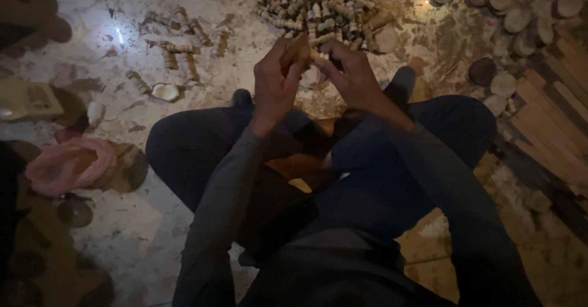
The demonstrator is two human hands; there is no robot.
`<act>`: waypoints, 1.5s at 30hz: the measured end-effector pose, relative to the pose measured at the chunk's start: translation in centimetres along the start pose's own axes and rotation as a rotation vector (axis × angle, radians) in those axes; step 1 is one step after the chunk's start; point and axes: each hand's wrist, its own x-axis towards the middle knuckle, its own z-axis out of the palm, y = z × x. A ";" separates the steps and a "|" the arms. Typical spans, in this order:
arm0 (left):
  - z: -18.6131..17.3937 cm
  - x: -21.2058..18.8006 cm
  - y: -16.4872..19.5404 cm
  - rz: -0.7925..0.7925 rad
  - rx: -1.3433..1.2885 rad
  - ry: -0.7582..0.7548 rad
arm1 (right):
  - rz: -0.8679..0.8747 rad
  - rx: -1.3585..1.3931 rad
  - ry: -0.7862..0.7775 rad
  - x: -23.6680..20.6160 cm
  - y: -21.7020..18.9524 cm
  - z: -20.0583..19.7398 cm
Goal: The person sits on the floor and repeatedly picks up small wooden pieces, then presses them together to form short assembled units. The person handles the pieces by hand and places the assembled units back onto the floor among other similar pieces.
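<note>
I sit cross-legged on a dusty floor, both hands raised in front of my knees. My left hand (277,77) is closed around a small pale wooden piece (298,45), its top showing above my fingers. My right hand (350,74) pinches the other side of the same piece, and the fingertips of both hands meet there. Just beyond my hands lies a heap of short turned wooden pegs (318,10). What lies between my fingers is partly hidden and dim.
Loose pegs (177,50) are scattered on the floor at the left. Round wooden discs (514,13) are piled at the top right, flat wooden slats (551,117) at the right. A pink bag (70,163) and a small white cup (165,91) sit at the left.
</note>
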 end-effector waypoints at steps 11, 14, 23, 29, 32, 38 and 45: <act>-0.2 0.2 0.0 -0.017 0.019 0.064 | 0.231 0.195 -0.134 0.4 -1.1 0.2; 0.0 0.2 0.0 0.069 0.048 0.035 | 0.062 0.267 -0.085 0.4 -0.8 0.0; 0.2 0.0 -1.1 -0.175 -0.175 -0.067 | -0.319 -0.255 0.061 0.3 -1.7 -1.0; 0.6 0.0 -1.1 -0.320 -0.255 -0.012 | -0.431 -0.429 0.028 0.6 -2.3 -0.9; 0.4 0.0 -1.2 -0.284 -0.216 -0.024 | -0.103 -0.211 0.059 0.6 -2.1 -0.5; 0.4 -0.1 -1.7 -0.047 -0.136 -0.029 | 0.056 0.063 0.039 0.3 -0.3 -0.4; 0.7 0.0 -2.4 -0.267 -0.194 0.068 | -0.517 -0.496 0.010 -0.2 0.7 0.7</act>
